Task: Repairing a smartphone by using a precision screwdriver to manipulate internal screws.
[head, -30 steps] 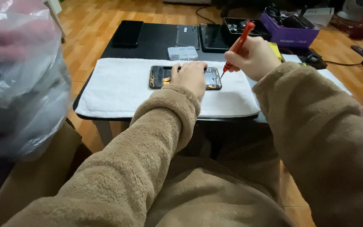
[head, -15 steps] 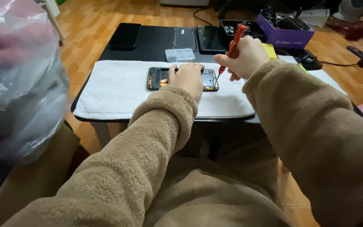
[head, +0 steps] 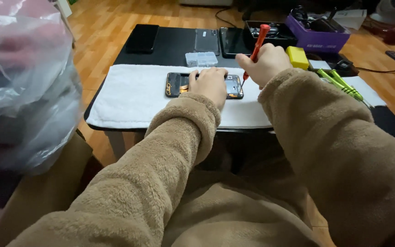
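The left hand (head: 210,84) pressed flat on the open phone (head: 203,85) while the right hand (head: 265,63) gripped a red screwdriver (head: 255,49), tip at the phone's right end.

The towel (head: 133,98) on the table (head: 170,45) is soft, fluffy white cloth, and the table top under it is smooth, dark and a bit shiny, while the floor (head: 110,18) is glossy wood boards. The screwdriver (head: 255,50) in the right hand (head: 264,61) has a smooth red plastic handle and a thin metal tip, and the open phone (head: 177,85) under the left hand (head: 209,84) shows hard dark parts with little shiny bits. The sleeves (head: 170,160) are thick, fuzzy brown cloth, the bag (head: 19,82) is thin, crinkly, shiny plastic, and the little box (head: 200,59) is clear plastic.
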